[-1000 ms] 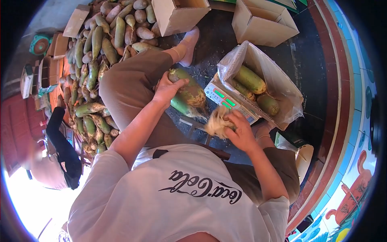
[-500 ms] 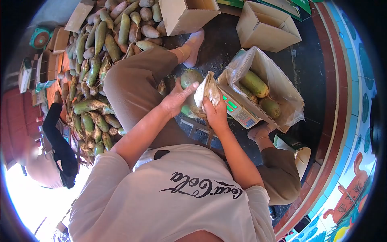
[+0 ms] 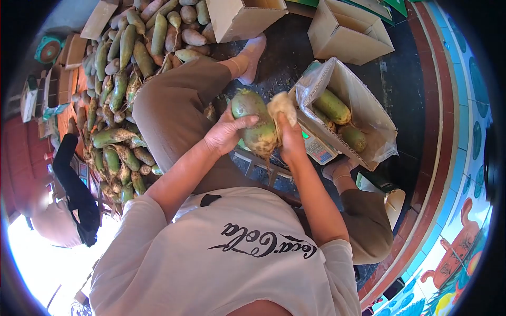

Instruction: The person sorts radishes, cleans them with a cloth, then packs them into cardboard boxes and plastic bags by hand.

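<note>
My left hand (image 3: 225, 135) is closed round a plump green radish (image 3: 252, 113), its thumb lying across the skin. The radish's lower end is brownish and dirty, with a thin root hanging down. A crumpled off-white cloth (image 3: 282, 107) is gripped in my right hand (image 3: 291, 139), against or just beside the radish's right side. Right of my hands, an open carton (image 3: 375, 117) lined with clear plastic holds several green radishes (image 3: 332, 107). It rests on a digital scale (image 3: 320, 149) with green digits, partly hidden by my right hand.
A large heap of green radishes (image 3: 126, 47) lies to the left, beyond my knee. Open cardboard boxes (image 3: 329, 37) stand at the far side. At the left edge another person's dark sleeve (image 3: 68, 163) reaches toward the heap. A tiled wall (image 3: 466, 131) curves along the right.
The cloth has moved from across the front of the radish to its right side, with my right hand, uncovering more of the radish. My left hand still holds it.
</note>
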